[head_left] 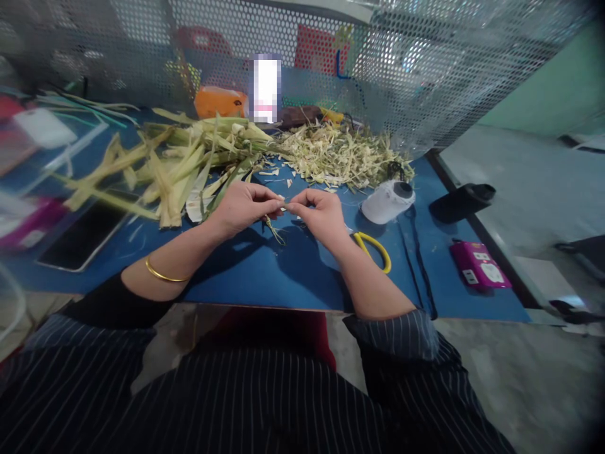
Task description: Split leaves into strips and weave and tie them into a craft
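Observation:
My left hand (244, 205) and my right hand (321, 214) meet over the blue table, thumbs and forefingers pinched close together. Between the fingertips is a thin, pale green-yellow strip that looks like plant husk, mostly hidden by the fingers. Its frayed, knotted-looking end (274, 233) hangs below my left fingers. Just beyond my left hand lies a pile of long dried leaves, which look like corn husks (189, 161). A heap of shredded husk bits (340, 154) spreads behind my right hand. Yellow-handled scissors (388, 257) lie beside my right wrist, their blades partly hidden.
A white thread cone (385, 205) and a black cone (460, 203) lie to the right, near dark cords (416, 252) and a magenta power socket (479, 265). A phone (82, 233) lies at left. Perforated mesh (227, 31) stands behind an orange packet (220, 102).

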Action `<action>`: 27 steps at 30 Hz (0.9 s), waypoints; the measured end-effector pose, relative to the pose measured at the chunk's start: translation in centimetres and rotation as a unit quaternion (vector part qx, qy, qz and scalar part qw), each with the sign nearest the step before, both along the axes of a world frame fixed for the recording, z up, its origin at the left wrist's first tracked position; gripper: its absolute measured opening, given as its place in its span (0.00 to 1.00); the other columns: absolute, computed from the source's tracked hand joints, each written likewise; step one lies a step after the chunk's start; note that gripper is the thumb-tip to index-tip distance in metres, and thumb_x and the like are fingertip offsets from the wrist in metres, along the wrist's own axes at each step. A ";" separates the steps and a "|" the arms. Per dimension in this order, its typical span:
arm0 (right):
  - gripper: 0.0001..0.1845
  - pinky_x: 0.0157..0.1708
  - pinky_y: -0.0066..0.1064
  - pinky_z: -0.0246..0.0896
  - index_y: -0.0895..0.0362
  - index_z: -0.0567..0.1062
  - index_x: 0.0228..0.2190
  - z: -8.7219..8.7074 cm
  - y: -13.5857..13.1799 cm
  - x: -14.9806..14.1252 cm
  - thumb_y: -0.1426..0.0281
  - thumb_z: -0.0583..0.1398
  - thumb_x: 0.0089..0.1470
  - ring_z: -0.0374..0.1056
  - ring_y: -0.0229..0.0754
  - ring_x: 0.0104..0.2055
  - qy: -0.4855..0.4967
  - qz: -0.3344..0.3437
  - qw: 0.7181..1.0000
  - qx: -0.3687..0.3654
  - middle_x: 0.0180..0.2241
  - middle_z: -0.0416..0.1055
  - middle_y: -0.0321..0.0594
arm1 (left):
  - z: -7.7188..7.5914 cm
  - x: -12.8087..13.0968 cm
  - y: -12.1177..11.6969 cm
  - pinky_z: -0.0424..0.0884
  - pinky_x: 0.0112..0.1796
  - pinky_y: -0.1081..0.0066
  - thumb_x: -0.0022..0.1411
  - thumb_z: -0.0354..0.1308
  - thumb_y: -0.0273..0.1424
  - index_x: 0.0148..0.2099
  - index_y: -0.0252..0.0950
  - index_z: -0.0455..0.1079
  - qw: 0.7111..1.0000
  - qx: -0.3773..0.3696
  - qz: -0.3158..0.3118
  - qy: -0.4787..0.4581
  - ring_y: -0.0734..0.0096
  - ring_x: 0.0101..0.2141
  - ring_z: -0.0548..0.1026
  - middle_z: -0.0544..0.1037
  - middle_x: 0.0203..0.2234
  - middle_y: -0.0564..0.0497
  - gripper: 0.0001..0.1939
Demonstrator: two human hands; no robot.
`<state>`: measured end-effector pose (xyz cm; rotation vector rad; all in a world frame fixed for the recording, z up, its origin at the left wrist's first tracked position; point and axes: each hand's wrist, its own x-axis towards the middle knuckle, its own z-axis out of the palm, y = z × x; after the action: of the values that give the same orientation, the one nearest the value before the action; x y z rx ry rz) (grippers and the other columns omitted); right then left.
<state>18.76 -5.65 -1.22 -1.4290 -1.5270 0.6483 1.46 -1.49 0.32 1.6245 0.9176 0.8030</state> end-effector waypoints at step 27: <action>0.36 0.24 0.30 0.55 0.57 0.63 0.58 1.4 -10.9 10.0 0.66 0.61 0.47 0.63 0.39 0.24 -0.153 -0.067 0.936 -0.308 0.29 0.70 0.39 | -0.7 0.3 -0.1 0.67 0.26 0.73 0.50 0.65 0.32 0.26 0.34 0.75 0.994 -0.067 0.055 -0.062 0.77 0.22 0.70 0.77 0.21 0.49 0.07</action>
<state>28.75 -16.52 0.18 -2.1734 -1.5064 0.9026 1.77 -1.59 -0.38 1.4014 0.9568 0.8884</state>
